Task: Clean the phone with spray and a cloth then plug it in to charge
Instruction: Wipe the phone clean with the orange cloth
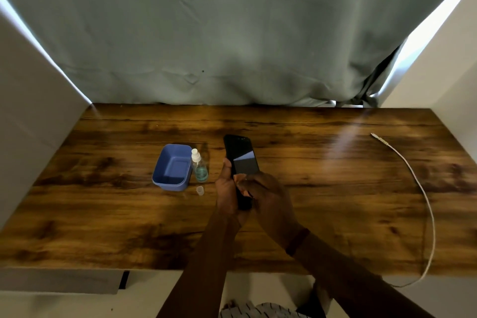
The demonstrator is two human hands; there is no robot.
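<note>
My left hand (pixel 227 188) grips a black phone (pixel 241 155) by its left edge and holds it tilted above the table, screen up. My right hand (pixel 263 196) lies curled over the phone's lower end, with its fingers pressed on the glass. A dark bunch (pixel 244 202) under those fingers looks like the cloth, and most of it is hidden. A small clear spray bottle (pixel 200 166) with a white nozzle and blue-green liquid stands to the left of the hands. Its clear cap (pixel 200 190) lies in front of it. A white charging cable (pixel 423 193) lies at the right, with its plug (pixel 374 135) pointing to the far left.
A blue plastic tub (pixel 172 168) sits right beside the bottle on the wooden table (pixel 322 188). A grey curtain hangs behind the table, and white panels stand at both sides. The cable drops over the front edge at the right.
</note>
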